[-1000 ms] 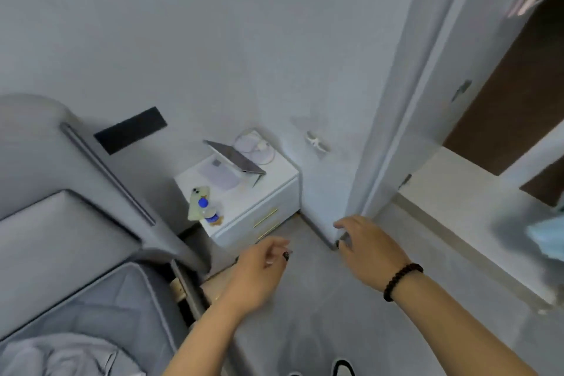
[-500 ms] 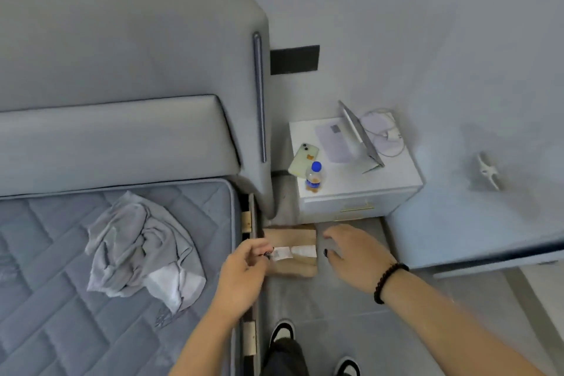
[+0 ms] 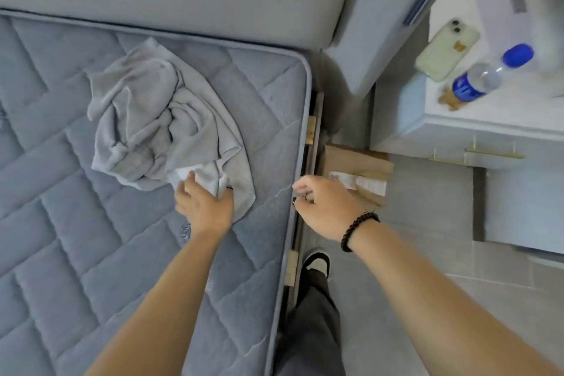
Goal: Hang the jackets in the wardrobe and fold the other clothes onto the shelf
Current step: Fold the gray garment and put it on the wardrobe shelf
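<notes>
The crumpled grey garment [image 3: 164,122] lies mid-left on the mattress [image 3: 76,253]. The left hand [image 3: 204,207] pinches its near hem; the right hand [image 3: 323,207] hovers loosely curled, holding nothing. A one-handed lift may drag it into a tangle.

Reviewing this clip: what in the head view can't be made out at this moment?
- Grey garment: crumpled, so jacket or not is unclear.
- Left hand: its fingertips are hidden in the cloth.
- Wardrobe and shelf: outside the frame.
- Items at the nightstand top right: blurred, cut by the edge.
</notes>
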{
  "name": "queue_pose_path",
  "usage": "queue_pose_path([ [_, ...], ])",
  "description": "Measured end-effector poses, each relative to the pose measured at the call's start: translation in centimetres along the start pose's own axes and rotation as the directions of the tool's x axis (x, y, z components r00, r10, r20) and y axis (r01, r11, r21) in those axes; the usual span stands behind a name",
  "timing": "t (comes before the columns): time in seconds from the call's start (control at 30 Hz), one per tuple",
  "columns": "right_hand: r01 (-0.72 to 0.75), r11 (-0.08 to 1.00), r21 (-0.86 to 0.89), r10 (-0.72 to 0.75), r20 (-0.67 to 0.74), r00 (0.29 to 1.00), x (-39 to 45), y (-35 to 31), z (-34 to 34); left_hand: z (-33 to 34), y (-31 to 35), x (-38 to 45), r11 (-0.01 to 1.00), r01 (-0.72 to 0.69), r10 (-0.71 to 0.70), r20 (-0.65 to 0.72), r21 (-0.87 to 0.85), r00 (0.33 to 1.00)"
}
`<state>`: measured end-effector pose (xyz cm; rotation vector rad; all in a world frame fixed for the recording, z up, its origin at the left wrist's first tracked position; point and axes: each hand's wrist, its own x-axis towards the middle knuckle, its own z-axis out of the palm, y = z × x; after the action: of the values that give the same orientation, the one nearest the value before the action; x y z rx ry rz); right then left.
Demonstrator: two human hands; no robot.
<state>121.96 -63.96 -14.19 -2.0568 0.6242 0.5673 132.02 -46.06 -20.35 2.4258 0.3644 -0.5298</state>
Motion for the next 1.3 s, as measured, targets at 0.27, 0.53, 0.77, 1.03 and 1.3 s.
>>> queue_pose_path([
  [0.27, -0.072, 0.991, 0.115, 0.078, -0.052, 0.996, 4.3, 3.3, 10.0, 1.6, -6.0, 6.4, 0.974, -0.143, 0.101, -0.228, -0.175, 0.968],
  [0.53, -0.072, 0.794, 0.604, 0.217, -0.172, 0.961, 1.1, 5.3, 14.2, 2.1, -8.0, -1.4, 0.871, -0.407, 0.368, -0.186, -0.276, 0.911],
  [0.77, -0.069, 0.243, 0.968, 0.175, 0.026, 0.984, -4.0, 7.4, 17.7, 1.9, -14.2, -13.4, 0.704, -0.655, 0.683, 0.006, -0.275, 0.731],
  [1.03, 0.180, 0.034, 0.983, 0.069, -0.182, 0.981, -15.3, 11.7, 26.2, 1.7, -23.8, -22.0, 0.525, -0.653, 0.830, 0.156, -0.546, 0.536],
  [1.3, 0.370, 0.337, 0.866, 0.271, -0.465, 0.843, -30.6, 9.1, 33.9, -3.3, -34.2, -27.7, 0.599, -0.115, 0.575, 0.326, -0.792, 0.750],
])
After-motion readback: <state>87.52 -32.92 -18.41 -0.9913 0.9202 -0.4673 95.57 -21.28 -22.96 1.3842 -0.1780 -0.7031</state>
